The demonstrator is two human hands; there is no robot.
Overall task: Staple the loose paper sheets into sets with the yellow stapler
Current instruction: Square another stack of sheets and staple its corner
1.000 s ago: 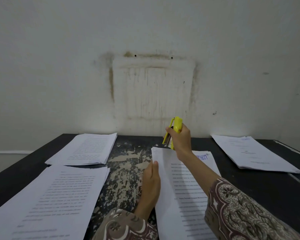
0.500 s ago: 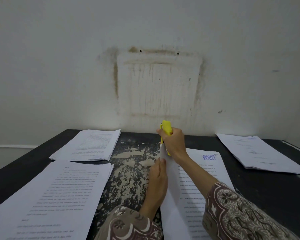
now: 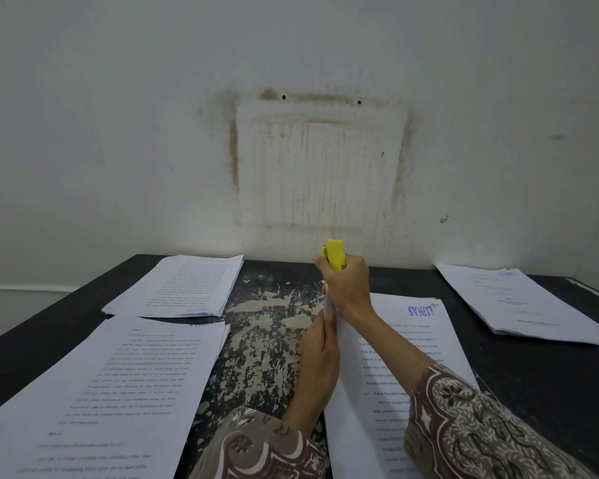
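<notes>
Fingers of your right hand (image 3: 348, 288) wrap the yellow plastic stapler (image 3: 335, 256); your left hand (image 3: 320, 357) pinches the white printed sheets' (image 3: 395, 368) corner beneath. You're mid-staple, I'd say: squeeze firmly next.

A single head-worn wide-angle camera looks forward and slightly down across the dark bench (image 3: 498, 340) toward a stained white wall (image 3: 118, 133). It sits close above the near edge, with both sleeves (image 3: 481, 430) entering from the bottom.
</notes>
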